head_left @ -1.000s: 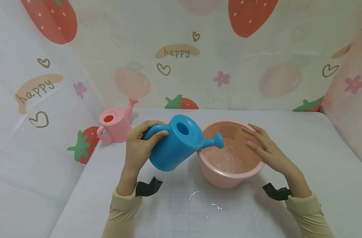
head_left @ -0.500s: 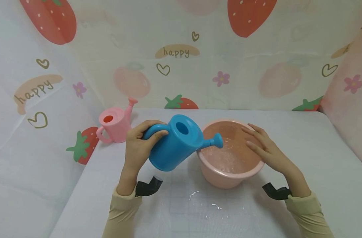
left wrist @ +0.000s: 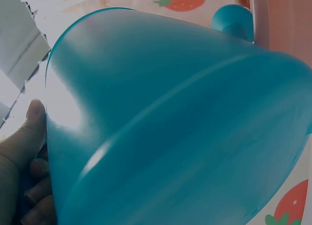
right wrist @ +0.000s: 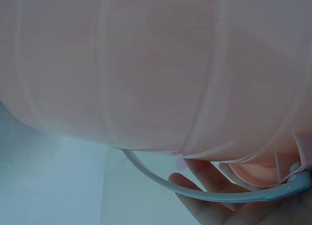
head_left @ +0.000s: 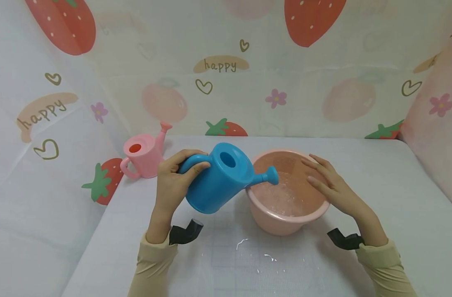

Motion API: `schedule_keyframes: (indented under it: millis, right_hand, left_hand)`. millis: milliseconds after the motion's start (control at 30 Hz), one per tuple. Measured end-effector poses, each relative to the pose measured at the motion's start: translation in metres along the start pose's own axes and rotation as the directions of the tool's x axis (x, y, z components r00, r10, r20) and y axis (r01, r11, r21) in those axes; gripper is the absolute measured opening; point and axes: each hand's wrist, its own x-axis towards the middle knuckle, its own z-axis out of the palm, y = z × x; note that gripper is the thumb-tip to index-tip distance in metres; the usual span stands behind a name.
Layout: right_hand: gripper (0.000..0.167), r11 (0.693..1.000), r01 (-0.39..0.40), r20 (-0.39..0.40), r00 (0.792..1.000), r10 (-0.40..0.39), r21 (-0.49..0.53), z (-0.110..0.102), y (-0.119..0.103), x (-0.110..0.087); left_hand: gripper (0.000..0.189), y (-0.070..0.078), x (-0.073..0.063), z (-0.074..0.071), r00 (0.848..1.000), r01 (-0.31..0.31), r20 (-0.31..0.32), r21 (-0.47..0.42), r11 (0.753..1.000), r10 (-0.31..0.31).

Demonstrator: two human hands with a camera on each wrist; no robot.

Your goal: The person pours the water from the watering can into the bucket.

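at the pink basin rim (head_left: 281,219), right fingers (head_left: 324,163) spread, left fingers (head_left: 179,157) gripping blue watering can (head_left: 218,181)

Had watering can (head_left: 220,187) in left hand (head_left: 171,180), second can (head_left: 145,159) leftward beyond that hand, basin (head_left: 279,226) left of right hand (head_left: 331,185).

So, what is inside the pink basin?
Clear, rippled liquid shows in the basin. The blue spout and the right hand cover parts of the inside; what lies behind them cannot be seen.

Blue handle (head_left: 191,162) partly hidden under left hand (head_left: 171,178), sleeves (head_left: 153,264) cut off below; basin (right wrist: 156,73) cropped in right wrist view
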Motion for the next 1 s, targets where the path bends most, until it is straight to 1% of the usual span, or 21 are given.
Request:
schedule_keyframes:
  millis: [200, 400, 1000]
  right_hand:
    - [0.050, 1.000, -0.001, 0.004, 1.000, 0.001, 0.002, -0.0001, 0.0000, 0.0001]
    - [0.050, 1.000, -0.004, 0.005, 1.000, 0.004, 0.004, -0.0002, -0.0013, 0.0009]
    - [0.051, 1.000, -0.010, 0.011, 1.000, 0.010, -0.008, -0.0013, -0.0008, 0.0001]
  left_hand:
    - [0.022, -0.0010, -0.0001, -0.0005, 1.000, 0.012, -0.004, 0.009, 1.000, -0.012]
    - [0.021, -0.0013, 0.0000, -0.0006, 1.000, 0.017, -0.006, 0.001, 1.000, -0.017]
    - [0.023, -0.0013, -0.0002, -0.0012, 1.000, 0.003, 0.007, -0.002, 1.000, -0.003]
